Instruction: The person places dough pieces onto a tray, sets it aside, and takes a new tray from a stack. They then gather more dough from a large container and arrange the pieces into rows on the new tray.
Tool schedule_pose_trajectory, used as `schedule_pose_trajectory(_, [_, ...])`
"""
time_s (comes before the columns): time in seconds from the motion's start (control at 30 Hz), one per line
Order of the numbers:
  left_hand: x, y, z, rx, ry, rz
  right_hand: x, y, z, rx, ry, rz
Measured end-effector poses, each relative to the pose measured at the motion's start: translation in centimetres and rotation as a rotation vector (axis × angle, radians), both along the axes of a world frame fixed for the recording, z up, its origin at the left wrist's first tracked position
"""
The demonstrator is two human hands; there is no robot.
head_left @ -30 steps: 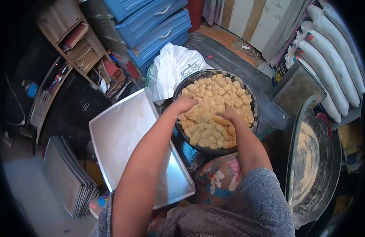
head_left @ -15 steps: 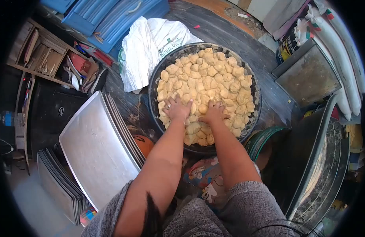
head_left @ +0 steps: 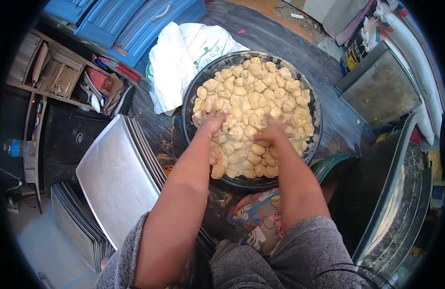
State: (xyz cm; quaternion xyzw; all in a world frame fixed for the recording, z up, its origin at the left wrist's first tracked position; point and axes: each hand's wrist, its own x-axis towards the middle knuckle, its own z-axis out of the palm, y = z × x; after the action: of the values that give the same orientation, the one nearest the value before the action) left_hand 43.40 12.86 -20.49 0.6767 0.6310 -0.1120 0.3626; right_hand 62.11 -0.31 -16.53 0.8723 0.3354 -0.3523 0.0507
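A wide, round black tub (head_left: pixel 315 103) is heaped with many tan, rounded dough balls (head_left: pixel 246 96) pressed close together. My left hand (head_left: pixel 211 123) lies on the left part of the heap, fingers spread, palm down. On the right part rests my right hand (head_left: pixel 276 131), also palm down with fingers apart and a little blurred. Both hands touch the dough balls and grasp none that I can see. My palms hide the pieces beneath them.
A white sack (head_left: pixel 174 67) lies against the tub's far left side. Metal trays (head_left: pixel 119 176) lean at the left, near a wooden shelf (head_left: pixel 63 72). Blue drawers (head_left: pixel 135 29) stand behind. At right are a metal tin (head_left: pixel 381 89), white sacks (head_left: pixel 415 62) and a large black basin (head_left: pixel 384 192).
My hands have moved apart: the left slightly left and up, the right to the right. Dough balls near the tub's front have shifted, and the view has moved a little.
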Motion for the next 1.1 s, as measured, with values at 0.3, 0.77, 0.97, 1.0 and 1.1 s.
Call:
schedule_pose_trajectory(0.3, [1.5, -4.6, 3.0, -0.232, 0.063, -0.426, -4.7, -0.6, 0.7, -0.043, 0.030, 0.355])
schedule_pose_trajectory(0.77, [2.3, -8.6, 2.2, 0.219, 0.165, -0.572, -4.0, -1.5, -2.2, 0.272, -0.079, 0.385])
schedule_pose_trajectory(0.97, [3.1, -8.8, 3.1, 0.291, -0.078, -0.404, -3.1, -0.8, -0.8, 0.382, -0.010, 0.223])
schedule_pose_trajectory(1.0, [3.2, -8.9, 3.8, 0.302, -0.078, -0.407, -2.8, -0.7, -0.6, 0.393, -0.013, 0.222])
schedule_pose_trajectory(1.1, [3.6, -8.5, 6.4, 0.546, -0.389, -0.289, -1.3, 0.0, 1.7, 0.556, 0.014, 0.205])
